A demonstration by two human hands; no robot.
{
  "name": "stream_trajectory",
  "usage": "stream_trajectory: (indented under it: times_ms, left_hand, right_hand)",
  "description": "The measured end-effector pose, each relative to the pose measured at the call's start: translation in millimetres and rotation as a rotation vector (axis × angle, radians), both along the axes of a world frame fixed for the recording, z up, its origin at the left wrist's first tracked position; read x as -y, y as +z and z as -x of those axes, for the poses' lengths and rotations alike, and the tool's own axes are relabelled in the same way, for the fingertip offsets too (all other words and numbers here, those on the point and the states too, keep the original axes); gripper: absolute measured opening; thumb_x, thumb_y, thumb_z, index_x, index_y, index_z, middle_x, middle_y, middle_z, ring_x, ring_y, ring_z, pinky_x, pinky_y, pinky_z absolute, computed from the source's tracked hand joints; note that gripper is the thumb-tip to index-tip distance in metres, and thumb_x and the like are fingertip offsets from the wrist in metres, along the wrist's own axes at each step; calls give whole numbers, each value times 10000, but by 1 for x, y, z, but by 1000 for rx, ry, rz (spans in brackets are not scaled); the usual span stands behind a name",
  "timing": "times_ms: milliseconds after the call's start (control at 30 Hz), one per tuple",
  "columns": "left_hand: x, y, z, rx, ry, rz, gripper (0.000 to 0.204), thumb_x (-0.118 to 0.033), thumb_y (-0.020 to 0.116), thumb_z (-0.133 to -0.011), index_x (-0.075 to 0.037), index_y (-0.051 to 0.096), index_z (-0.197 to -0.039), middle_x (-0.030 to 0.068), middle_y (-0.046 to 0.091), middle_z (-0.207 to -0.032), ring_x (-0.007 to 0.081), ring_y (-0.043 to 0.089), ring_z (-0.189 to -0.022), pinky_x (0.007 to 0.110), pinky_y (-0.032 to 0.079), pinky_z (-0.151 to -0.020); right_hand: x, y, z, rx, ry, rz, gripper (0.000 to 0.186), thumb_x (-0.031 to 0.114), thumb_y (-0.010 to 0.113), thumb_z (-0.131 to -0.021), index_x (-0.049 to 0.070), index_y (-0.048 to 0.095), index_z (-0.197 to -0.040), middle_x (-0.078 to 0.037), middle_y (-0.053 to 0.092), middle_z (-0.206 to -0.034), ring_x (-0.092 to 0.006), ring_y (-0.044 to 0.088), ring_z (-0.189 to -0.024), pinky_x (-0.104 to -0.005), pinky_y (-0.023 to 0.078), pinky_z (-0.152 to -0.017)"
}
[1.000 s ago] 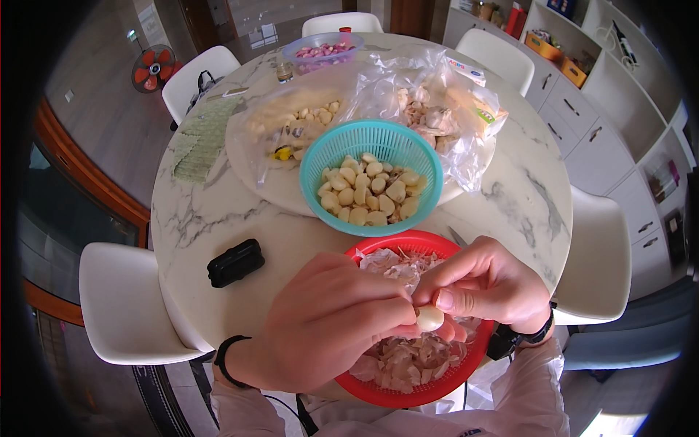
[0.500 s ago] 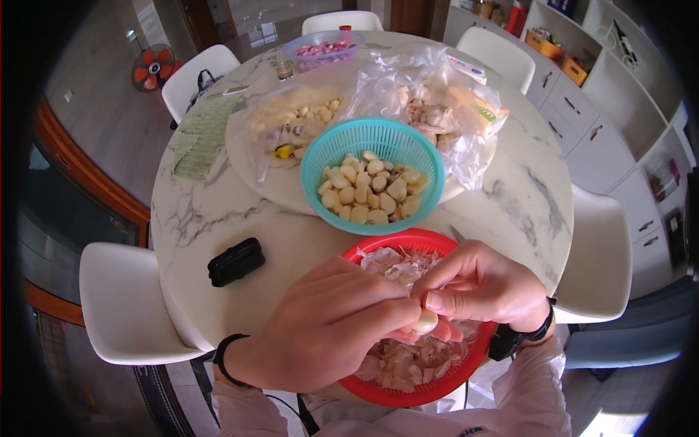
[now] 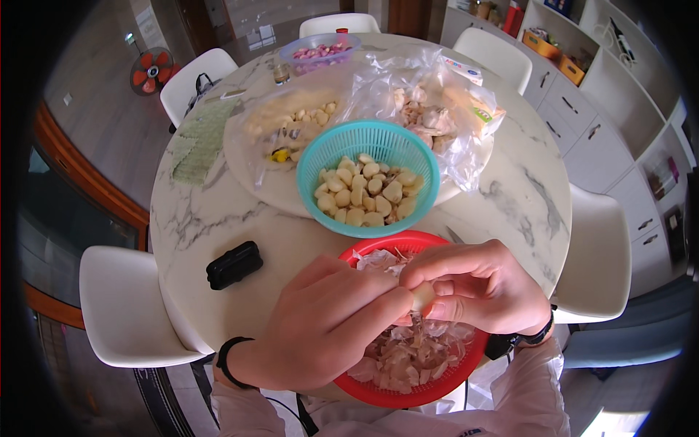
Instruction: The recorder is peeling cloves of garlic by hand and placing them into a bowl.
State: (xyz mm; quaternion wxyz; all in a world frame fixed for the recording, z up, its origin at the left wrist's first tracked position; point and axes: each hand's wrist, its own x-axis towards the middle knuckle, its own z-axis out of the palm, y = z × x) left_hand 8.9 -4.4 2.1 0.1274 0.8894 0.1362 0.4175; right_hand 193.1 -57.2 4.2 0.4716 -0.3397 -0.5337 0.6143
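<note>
Both hands meet over the red basket, which holds papery garlic skins. A pale garlic clove sits between my fingertips. My left hand is closed on it from the left, back of the hand up, its fingertips partly hidden. My right hand pinches the clove from the right between thumb and fingers. Just below the clove is a brownish bit that looks like skin; whether it is attached I cannot tell. Right beyond the red basket stands a teal basket of pale peeled garlic cloves.
A black case lies at the left. Behind the teal basket are a clear bag of garlic bulbs and another bag with pale cloves. Farther back stands a tub of purplish pieces. A green cloth lies at the left edge.
The clove has turned and risen slightly between my fingers. My right fingertips have shifted around it, and a brownish bit now shows below it. Both hands stay over the red basket.
</note>
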Motion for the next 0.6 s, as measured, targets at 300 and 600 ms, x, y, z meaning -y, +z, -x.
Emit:
stream_trajectory:
  times_ms: [300,600]
  left_hand:
    - [2,-5,-4,49,50,-64,236,-5,712,-537,-47,577,-726,26,550,-711,185,492,-544,288,377,-501]
    - [5,0,2,76,68,124,225,43,693,-628,-20,555,-794,73,574,-761,187,567,-638,260,469,-570]
  right_hand:
    - [-10,-4,-4,-116,86,28,259,31,511,-853,-56,501,-1097,-79,566,-990,-104,530,-901,-237,438,-803]
    - [-6,-3,-11,-163,-39,-18,298,-3,556,-813,-64,501,-1100,-112,581,-992,-144,555,-931,-245,455,-804]
